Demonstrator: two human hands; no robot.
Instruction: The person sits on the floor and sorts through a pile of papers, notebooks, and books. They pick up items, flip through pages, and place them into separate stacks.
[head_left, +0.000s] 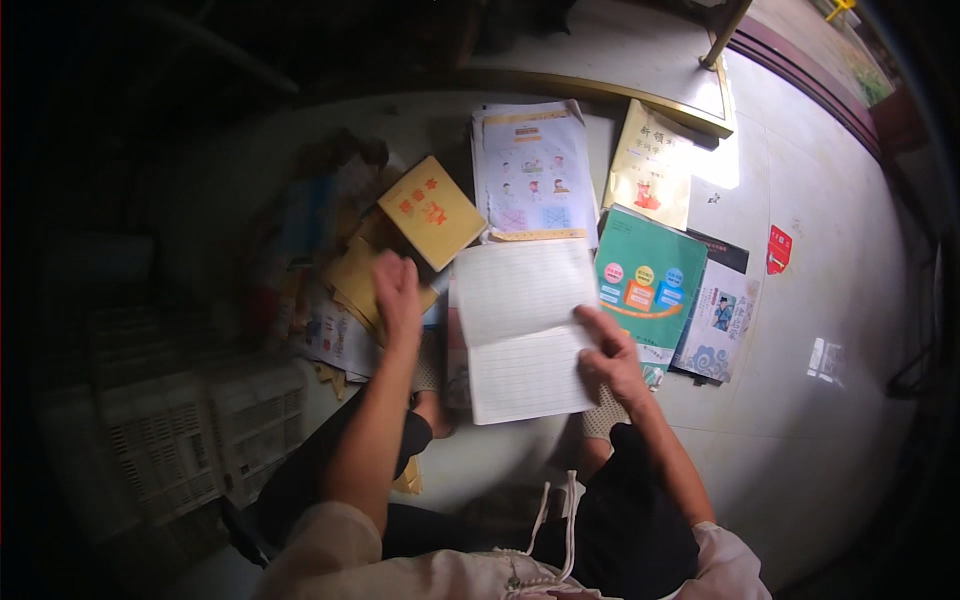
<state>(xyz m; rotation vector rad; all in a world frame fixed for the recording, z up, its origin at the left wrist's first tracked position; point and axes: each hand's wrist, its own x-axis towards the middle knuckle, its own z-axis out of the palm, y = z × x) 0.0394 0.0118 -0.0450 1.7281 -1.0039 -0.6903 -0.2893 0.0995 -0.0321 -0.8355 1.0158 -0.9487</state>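
Observation:
An opened notebook with blank lined pages (525, 337) lies before me. At its right edge, my right hand (615, 352) grips the pages between thumb and fingers. My left hand (397, 289), somewhat blurred, is raised left of the notebook, over yellow-brown papers (352, 281); whether it holds anything cannot be told. A yellow booklet with red print (433, 212) lies just above that hand. Beyond the notebook is a stack of printed sheets with small pictures (534, 165). A green book (649, 277) lies to the right, partly behind my right hand.
A cream workbook (651, 169) and a pale book with a blue figure (720, 322) lie right. A red card (778, 249) is on the tiled floor (810, 315). White slatted plastic crates (165, 435) stand left. A gold-edged platform (600, 75) with a post borders the far side.

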